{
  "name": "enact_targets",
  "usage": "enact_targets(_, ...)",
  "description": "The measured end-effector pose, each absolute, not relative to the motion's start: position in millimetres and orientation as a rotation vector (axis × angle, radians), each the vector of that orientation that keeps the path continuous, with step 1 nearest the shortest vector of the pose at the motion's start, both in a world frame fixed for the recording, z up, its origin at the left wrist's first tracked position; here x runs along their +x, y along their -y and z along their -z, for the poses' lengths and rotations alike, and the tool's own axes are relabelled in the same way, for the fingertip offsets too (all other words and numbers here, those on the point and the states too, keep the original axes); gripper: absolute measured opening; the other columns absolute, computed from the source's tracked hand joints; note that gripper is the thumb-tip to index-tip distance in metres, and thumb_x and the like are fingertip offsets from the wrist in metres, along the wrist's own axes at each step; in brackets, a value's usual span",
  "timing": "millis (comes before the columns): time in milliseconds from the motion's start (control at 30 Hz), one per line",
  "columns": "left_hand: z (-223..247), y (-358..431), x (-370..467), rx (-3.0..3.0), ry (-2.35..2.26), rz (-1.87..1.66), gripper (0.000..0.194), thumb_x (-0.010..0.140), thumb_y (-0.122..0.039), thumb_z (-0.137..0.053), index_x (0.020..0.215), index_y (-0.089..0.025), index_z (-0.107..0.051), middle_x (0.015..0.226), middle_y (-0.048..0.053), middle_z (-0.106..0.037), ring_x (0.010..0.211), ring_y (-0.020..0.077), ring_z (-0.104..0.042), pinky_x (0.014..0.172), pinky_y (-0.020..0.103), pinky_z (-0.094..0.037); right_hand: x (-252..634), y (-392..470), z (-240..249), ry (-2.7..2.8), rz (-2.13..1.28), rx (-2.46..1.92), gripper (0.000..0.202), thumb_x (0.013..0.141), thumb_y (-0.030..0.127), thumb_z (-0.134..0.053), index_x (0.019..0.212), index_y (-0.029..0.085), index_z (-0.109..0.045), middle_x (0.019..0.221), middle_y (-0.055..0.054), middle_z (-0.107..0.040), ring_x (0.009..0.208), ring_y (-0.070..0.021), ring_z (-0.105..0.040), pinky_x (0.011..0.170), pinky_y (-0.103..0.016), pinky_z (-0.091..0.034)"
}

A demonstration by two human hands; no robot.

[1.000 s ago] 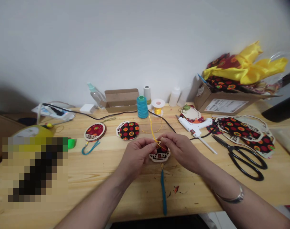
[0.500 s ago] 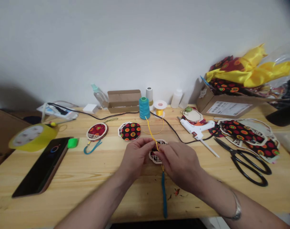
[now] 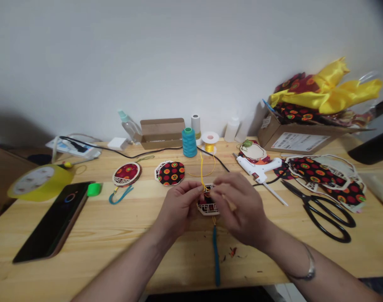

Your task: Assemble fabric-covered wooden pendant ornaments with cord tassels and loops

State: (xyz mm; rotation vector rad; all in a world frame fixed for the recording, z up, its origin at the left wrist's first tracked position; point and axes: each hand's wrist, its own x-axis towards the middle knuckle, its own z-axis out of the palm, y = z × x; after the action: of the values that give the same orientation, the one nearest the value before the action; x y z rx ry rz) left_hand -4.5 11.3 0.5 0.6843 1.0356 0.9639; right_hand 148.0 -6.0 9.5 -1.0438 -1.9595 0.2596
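My left hand [image 3: 180, 206] pinches the yellow cord [image 3: 201, 167] at the top edge of a lattice-patterned wooden piece [image 3: 207, 208]. Over the right side of that piece is my right hand [image 3: 238, 207], its fingers curled; what they hold, if anything, is hidden. Below the piece hangs a blue tassel [image 3: 216, 258] on a yellow loop, lying toward the table's front edge. The teal thread cone [image 3: 189, 143] and the yellow cord spool [image 3: 209, 144] stand behind my hands.
Black scissors [image 3: 320, 209] and a white glue gun [image 3: 259, 170] lie to the right, near patterned pieces [image 3: 317, 173]. At the left are a phone [image 3: 53, 222] and yellow tape [image 3: 42, 182]. A black cable [image 3: 131, 155] crosses the back.
My right hand has lifted slightly, and its fingers have shifted, uncovering more of the lattice piece. The cord above it now stands more upright. My left hand keeps its pinch.
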Motion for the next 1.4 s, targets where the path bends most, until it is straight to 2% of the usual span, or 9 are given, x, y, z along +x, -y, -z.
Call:
enact_targets(67,-1,-11,-3,0.704,-1.061,-0.940,0.015,0.065,-0.025,-0.071,0.066,-0.013,-0.062,0.046,-0.006,-0.051,0.031,-0.0003,-0.028,0.033,0.015,-0.013,149,-1,-9,1.694,-0.584,-1.179,0.014,0.085,0.021,-0.050,0.083,0.016,-0.063,0.093,-0.009,-0.062,0.089,-0.0180,-0.056,0.081,-0.035,-0.046)
enact_targets(167,-2,-10,-2,0.740,-1.070,-0.903,0.014,0.065,-0.026,-0.071,0.068,-0.012,-0.065,0.046,-0.006,-0.051,0.032,0.0000,-0.030,0.033,0.015,-0.014,146,-9,-6,1.375,-1.264,-1.225,0.019,0.083,0.032,-0.052,0.080,0.016,-0.061,0.081,-0.005,-0.063,0.074,-0.0156,-0.060,0.071,-0.033,-0.050)
enact_targets(300,-5,-8,-2,0.822,-1.047,-0.889,0.012,0.067,-0.023,-0.069,0.070,-0.012,-0.069,0.055,0.000,-0.062,0.043,0.0044,-0.046,0.038,0.015,-0.027,143,-9,-7,1.097,-1.752,-1.140,0.029,0.073,0.042,-0.063,0.082,0.015,-0.058,0.066,0.000,-0.060,0.058,-0.0111,-0.057,0.058,-0.027,-0.050)
enact_targets(400,-6,-7,-1,0.857,-1.020,-0.869,0.011,0.068,-0.023,-0.069,0.069,-0.012,-0.070,0.059,0.003,-0.066,0.053,0.0102,-0.056,0.047,0.018,-0.039,143,-8,-9,1.110,-1.706,-1.213,0.032,0.068,0.043,-0.067,0.079,0.015,-0.057,0.050,0.005,-0.052,0.044,-0.0070,-0.046,0.042,-0.019,-0.038)
enact_targets(533,-5,-6,0,0.817,-1.005,-0.868,0.011,0.064,-0.023,-0.071,0.071,-0.014,-0.071,0.063,0.003,-0.068,0.062,0.0142,-0.061,0.060,0.024,-0.047,143,-9,-10,1.138,-1.595,-1.257,0.029,0.065,0.040,-0.069,0.065,0.015,-0.053,0.049,0.006,-0.046,0.044,-0.0049,-0.038,0.042,-0.018,-0.030)
enact_targets(633,-4,-6,-1,0.809,-1.023,-0.847,0.013,0.065,-0.025,-0.072,0.071,-0.014,-0.071,0.063,0.002,-0.068,0.053,0.0095,-0.056,0.052,0.020,-0.042,144,-11,-11,1.192,-1.533,-1.277,0.026,0.067,0.036,-0.066,0.062,0.015,-0.052,0.054,0.005,-0.047,0.048,-0.0057,-0.039,0.045,-0.020,-0.031)
enact_targets(833,-5,-6,-1,0.796,-1.025,-0.829,0.012,0.067,-0.026,-0.071,0.069,-0.014,-0.070,0.051,-0.004,-0.060,0.033,-0.0007,-0.028,0.034,0.015,-0.018,146,-11,-9,1.255,-1.474,-1.284,0.021,0.071,0.030,-0.061,0.061,0.016,-0.050,0.052,0.006,-0.045,0.047,-0.0060,-0.035,0.043,-0.020,-0.028)
enact_targets(1033,-5,-6,-1,0.802,-1.041,-0.819,0.014,0.066,-0.027,-0.071,0.066,-0.014,-0.068,0.046,-0.004,-0.055,0.034,-0.0003,-0.027,0.034,0.016,-0.012,147,-11,-7,1.275,-1.469,-1.289,0.019,0.072,0.029,-0.060,0.061,0.016,-0.051,0.053,0.005,-0.045,0.048,-0.0066,-0.037,0.044,-0.020,-0.030)
enact_targets(1400,-3,-7,-2,0.783,-1.057,-0.821,0.018,0.065,-0.030,-0.072,0.064,-0.013,-0.065,0.047,-0.005,-0.054,0.035,0.0002,-0.029,0.035,0.016,-0.015,151,-13,-9,1.312,-1.567,-1.277,0.017,0.068,0.030,-0.064,0.067,0.014,-0.057,0.061,0.001,-0.054,0.053,-0.0082,-0.045,0.048,-0.021,-0.035)
